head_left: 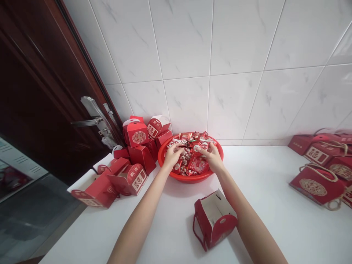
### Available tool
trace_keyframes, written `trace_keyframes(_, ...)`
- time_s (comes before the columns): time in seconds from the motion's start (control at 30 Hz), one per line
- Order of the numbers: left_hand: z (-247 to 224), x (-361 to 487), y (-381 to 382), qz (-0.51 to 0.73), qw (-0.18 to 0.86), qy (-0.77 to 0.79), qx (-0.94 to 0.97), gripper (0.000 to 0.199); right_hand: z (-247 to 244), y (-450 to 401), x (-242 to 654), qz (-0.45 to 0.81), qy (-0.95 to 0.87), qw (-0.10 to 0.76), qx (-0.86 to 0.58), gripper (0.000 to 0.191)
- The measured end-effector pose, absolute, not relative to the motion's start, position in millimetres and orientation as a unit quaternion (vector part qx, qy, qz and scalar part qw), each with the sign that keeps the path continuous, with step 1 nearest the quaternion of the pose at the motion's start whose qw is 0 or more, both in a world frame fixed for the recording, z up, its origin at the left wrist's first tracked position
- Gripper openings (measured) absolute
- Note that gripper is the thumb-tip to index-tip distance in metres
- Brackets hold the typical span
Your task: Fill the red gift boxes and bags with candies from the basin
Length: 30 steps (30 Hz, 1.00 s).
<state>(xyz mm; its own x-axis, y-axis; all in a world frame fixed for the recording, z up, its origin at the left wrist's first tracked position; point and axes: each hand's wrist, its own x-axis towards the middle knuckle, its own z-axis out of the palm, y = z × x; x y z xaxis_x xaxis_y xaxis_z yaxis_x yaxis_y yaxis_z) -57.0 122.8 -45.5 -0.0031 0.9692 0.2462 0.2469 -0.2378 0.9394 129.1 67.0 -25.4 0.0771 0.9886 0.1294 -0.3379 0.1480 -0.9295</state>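
Both hands are over a red plastic basin (187,179) heaped with red-wrapped candies (198,164). My left hand (173,154) is at the basin's left side, its fingers closed in a pinch at the wrappers; what they hold is too small to make out. On the right, my right hand (213,156) grips a red candy packet (202,146) with a pale pattern between thumb and fingers. Nearer to me, beside my right forearm, an open red gift box (216,220) stands with its flaps up and a dark red cord handle hanging at its left.
Several open red boxes (129,179) crowd the left of the white table (176,227), some stacked by the wall. At the right lie closed red boxes (316,185) with rope handles. A tiled wall (187,106) bounds the back; a dark door (49,84) is at left.
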Motion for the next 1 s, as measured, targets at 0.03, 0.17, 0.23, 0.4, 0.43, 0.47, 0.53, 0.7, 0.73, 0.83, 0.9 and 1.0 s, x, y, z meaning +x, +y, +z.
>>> trace_keyframes(0.03,-44.5,-57.1,122.5,0.506,0.368,0.503,0.596,0.028,-25.7,67.3,129.2,0.530,-0.426,0.627,-0.381,0.052)
trace_keyframes(0.17,-39.4,-56.9,118.9,0.514,0.404,0.503,0.566,0.026,-26.7,68.3,129.4,0.526,-0.424,0.629,-0.384,0.053)
trace_keyframes(0.23,-36.8,-56.4,116.6,0.510,0.423,0.502,0.556,0.029,-26.3,68.1,129.3,0.529,-0.424,0.628,-0.384,0.052)
trace_keyframes(0.4,-33.5,-55.4,114.5,0.501,0.456,0.499,0.540,0.040,-24.6,67.2,128.4,0.537,-0.422,0.632,-0.366,0.051)
trace_keyframes(0.43,-33.5,-55.2,114.8,0.501,0.460,0.499,0.537,0.040,-24.6,67.4,128.2,0.537,-0.420,0.632,-0.368,0.051)
trace_keyframes(0.47,-33.6,-55.2,115.1,0.500,0.464,0.498,0.535,0.040,-24.6,67.8,127.9,0.537,-0.418,0.632,-0.372,0.051)
trace_keyframes(0.53,-33.8,-55.1,115.7,0.502,0.470,0.496,0.531,0.039,-24.8,68.4,127.5,0.535,-0.418,0.630,-0.377,0.050)
trace_keyframes(0.7,-31.7,-55.2,114.5,0.514,0.479,0.483,0.522,0.042,-23.6,67.8,126.6,0.537,-0.414,0.639,-0.364,0.051)
trace_keyframes(0.73,-30.9,-55.2,113.9,0.517,0.481,0.480,0.521,0.043,-23.4,67.6,126.6,0.540,-0.413,0.638,-0.362,0.051)
trace_keyframes(0.83,-28.7,-55.3,112.0,0.528,0.482,0.470,0.519,0.044,-23.8,67.6,127.1,0.544,-0.418,0.632,-0.359,0.051)
trace_keyframes(0.9,-27.9,-55.3,111.3,0.539,0.479,0.463,0.515,0.043,-25.0,68.3,127.5,0.536,-0.422,0.640,-0.355,0.048)
trace_keyframes(1.0,-28.4,-55.5,112.0,0.566,0.469,0.454,0.504,0.041,-26.4,69.2,127.5,0.517,-0.420,0.661,-0.346,0.044)
